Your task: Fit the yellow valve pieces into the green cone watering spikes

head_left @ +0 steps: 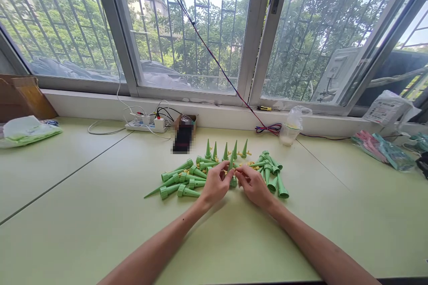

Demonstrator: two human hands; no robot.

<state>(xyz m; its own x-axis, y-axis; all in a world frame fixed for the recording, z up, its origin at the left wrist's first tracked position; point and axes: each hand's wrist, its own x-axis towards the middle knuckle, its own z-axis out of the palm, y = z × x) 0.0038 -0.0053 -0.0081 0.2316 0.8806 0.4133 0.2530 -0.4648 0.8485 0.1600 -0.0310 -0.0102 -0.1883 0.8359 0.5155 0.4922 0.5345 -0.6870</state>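
Note:
My left hand (216, 183) is closed around a green plastic watering spike (231, 162), which stands upright with its tip up and its wide cap near the table. Close against the spike's side, my right hand (253, 183) pinches a small yellow valve, mostly hidden by the fingertips. Left of my hands lies a heap of green spikes (170, 189) with ribbed caps. Several green cone-shaped pieces (272, 182) are piled on the right, with small yellow valves among them. Behind my hands, a row of upright green spikes (215, 150) stands, with yellow valves at their sides.
At the back are a power strip (147, 124) with cables, a pixelated dark object (182, 138) and a small cardboard box (192, 121). A plastic cup (289, 133) in a bag stands back right. Packaged items (384, 149) lie far right, a green-white packet (30, 131) far left.

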